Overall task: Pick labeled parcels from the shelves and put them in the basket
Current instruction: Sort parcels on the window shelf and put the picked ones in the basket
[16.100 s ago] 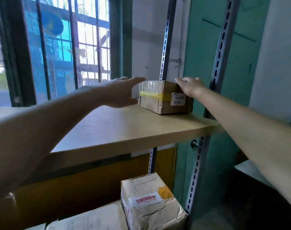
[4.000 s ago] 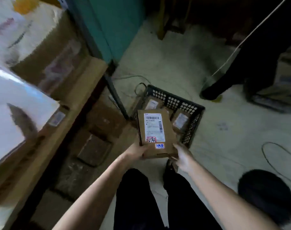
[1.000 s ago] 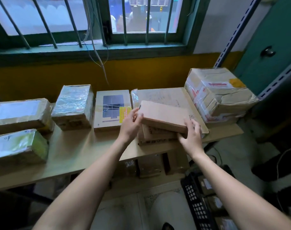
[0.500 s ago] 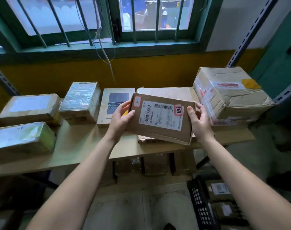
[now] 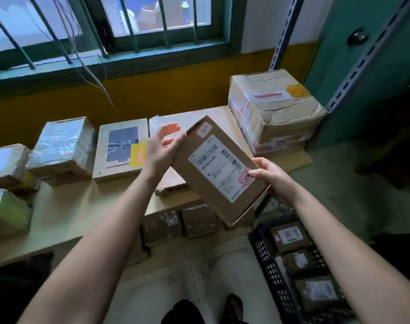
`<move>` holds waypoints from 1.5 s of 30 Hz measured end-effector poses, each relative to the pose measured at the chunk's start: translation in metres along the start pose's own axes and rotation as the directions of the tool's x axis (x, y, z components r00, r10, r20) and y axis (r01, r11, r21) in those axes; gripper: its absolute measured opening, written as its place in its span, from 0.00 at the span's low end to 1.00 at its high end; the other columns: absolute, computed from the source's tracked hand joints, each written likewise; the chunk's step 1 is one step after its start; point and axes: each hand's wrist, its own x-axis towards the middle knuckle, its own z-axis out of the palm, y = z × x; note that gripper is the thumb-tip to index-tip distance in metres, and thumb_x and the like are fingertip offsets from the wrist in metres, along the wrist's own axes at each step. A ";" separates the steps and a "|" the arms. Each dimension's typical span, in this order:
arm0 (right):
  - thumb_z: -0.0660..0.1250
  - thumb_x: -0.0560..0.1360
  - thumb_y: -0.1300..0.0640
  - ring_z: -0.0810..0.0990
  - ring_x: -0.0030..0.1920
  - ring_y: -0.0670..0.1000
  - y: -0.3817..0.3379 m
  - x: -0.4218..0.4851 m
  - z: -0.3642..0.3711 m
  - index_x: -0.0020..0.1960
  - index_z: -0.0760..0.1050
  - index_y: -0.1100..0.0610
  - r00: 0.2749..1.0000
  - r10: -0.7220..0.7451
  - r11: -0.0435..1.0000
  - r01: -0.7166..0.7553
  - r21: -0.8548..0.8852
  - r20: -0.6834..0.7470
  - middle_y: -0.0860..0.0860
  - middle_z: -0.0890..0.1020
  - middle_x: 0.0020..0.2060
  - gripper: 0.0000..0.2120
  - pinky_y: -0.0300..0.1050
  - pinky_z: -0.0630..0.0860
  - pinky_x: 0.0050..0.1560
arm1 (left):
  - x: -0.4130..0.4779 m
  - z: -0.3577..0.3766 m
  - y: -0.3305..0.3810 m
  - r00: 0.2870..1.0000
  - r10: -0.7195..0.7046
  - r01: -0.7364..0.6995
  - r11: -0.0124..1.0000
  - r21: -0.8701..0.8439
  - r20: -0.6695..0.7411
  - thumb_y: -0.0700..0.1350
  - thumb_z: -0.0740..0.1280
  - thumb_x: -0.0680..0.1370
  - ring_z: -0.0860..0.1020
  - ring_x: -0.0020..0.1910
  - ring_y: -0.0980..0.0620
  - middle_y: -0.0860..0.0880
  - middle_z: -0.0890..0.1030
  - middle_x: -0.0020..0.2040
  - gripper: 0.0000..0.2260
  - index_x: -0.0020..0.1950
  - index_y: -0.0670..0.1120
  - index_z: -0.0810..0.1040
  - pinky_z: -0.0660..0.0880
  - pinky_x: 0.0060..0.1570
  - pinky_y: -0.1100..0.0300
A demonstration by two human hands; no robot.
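Note:
A flat brown parcel (image 5: pixel 219 169) with a white barcode label and red stickers hangs tilted above the shelf's front edge. My right hand (image 5: pixel 273 176) grips its lower right end, thumb on the label side. My left hand (image 5: pixel 163 149) lies with relaxed, nearly straight fingers against the parcel's upper left edge. The black plastic basket (image 5: pixel 269 274) stands on the floor at the lower right, with several labeled parcels (image 5: pixel 290 237) in it.
The wooden shelf (image 5: pixel 66 213) carries a big crumpled box (image 5: pixel 274 108) at the right, a flat box with a yellow sticker (image 5: pixel 121 149), and taped parcels (image 5: pixel 63 148) to the left. More parcels (image 5: pixel 180 224) sit on a lower shelf. Slotted metal uprights (image 5: pixel 365 54) stand at the right.
The parcel was lifted off the shelf stack, turned label side up, and has now swung clockwise and down toward the right. My left hand's fingers have loosened from it.

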 end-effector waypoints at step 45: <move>0.60 0.76 0.63 0.60 0.71 0.58 0.725 0.000 -0.281 0.69 0.65 0.53 0.279 0.698 0.709 -0.394 0.585 -0.659 0.57 0.58 0.72 0.22 0.50 0.63 0.71 | -0.179 0.711 -0.576 -0.117 -0.604 -0.660 0.640 0.393 0.788 0.44 0.64 0.76 0.47 0.75 0.43 0.46 0.45 0.77 0.29 0.74 0.51 0.55 0.55 0.71 0.46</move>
